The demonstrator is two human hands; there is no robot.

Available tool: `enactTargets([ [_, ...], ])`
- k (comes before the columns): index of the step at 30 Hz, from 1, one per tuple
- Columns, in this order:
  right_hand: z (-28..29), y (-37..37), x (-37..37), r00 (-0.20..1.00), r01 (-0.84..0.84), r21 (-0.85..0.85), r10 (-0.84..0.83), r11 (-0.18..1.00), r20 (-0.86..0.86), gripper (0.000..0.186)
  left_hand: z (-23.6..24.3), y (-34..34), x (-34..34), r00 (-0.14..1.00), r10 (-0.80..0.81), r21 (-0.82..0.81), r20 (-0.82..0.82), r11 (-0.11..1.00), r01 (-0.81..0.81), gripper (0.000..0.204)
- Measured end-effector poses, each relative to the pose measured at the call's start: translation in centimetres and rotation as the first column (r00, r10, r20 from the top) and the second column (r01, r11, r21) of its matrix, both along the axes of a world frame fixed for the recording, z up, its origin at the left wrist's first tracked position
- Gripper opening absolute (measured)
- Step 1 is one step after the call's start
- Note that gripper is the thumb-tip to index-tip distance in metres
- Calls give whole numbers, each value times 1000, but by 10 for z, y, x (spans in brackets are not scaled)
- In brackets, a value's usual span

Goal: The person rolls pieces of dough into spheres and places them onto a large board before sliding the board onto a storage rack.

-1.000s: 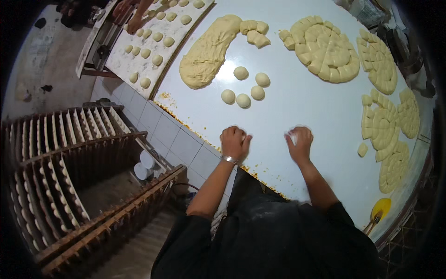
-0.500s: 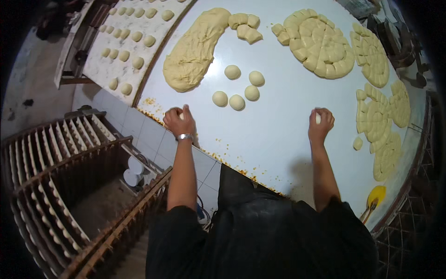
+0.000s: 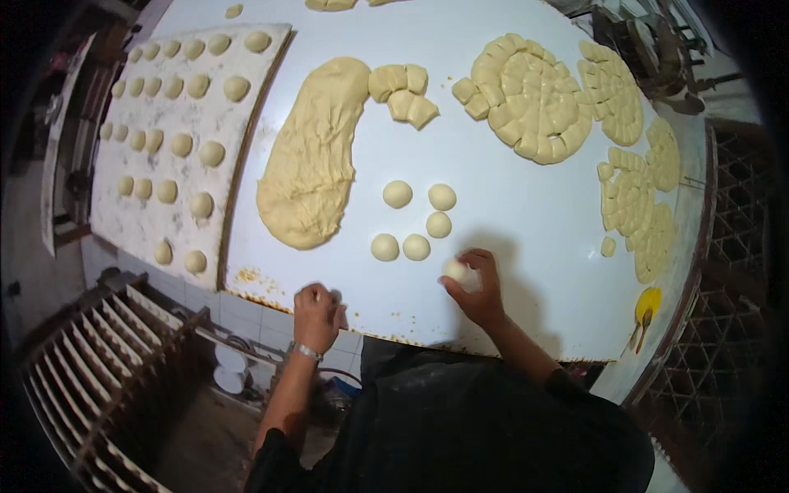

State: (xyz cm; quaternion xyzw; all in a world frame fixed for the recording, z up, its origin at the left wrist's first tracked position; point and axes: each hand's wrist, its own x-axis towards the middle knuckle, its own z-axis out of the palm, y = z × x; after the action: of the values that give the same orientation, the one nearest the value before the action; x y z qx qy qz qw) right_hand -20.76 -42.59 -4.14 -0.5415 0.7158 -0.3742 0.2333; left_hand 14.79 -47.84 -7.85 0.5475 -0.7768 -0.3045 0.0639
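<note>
A smooth dough ball (image 3: 454, 269) is held between the thumb and fingers of my right hand (image 3: 481, 287), low over the white table and just right of the loose balls. My left hand (image 3: 317, 316) is closed by the table's near edge, its fingers curled down; what it holds, if anything, is hidden. Several round dough balls (image 3: 416, 246) lie between and beyond my hands. Behind my left hand stretches a long, uneven slab of dough (image 3: 311, 156), with a few cut dough chunks (image 3: 403, 92) touching its far end.
A floured board (image 3: 148, 205) with rows of dough balls stands at the left. Scored dough rounds (image 3: 538, 99) lie at the far right, near a yellow scraper (image 3: 648, 302). Orange crumbs (image 3: 255, 283) are scattered along the near edge. A slatted rack (image 3: 107, 361) stands lower left.
My right hand has come left toward the loose balls, bringing the dough ball. My left hand stays closed near the edge. The view has shifted, so the table's contents appear lower and farther left.
</note>
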Motion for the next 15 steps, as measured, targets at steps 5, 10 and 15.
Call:
enactTargets([
  [5,-11,-101,-28,991,52,-77,-61,996,-118,43,75,-40,-38,896,142,13,-420,989,-150,19],
  [10,-42,-278,-28,943,191,146,-140,971,-303,69,52,-49,-103,958,146,-43,-245,986,-161,56],
  [15,25,-279,-20,999,-47,432,41,901,23,44,58,-107,-132,848,198,-8,-492,973,-232,51],
])
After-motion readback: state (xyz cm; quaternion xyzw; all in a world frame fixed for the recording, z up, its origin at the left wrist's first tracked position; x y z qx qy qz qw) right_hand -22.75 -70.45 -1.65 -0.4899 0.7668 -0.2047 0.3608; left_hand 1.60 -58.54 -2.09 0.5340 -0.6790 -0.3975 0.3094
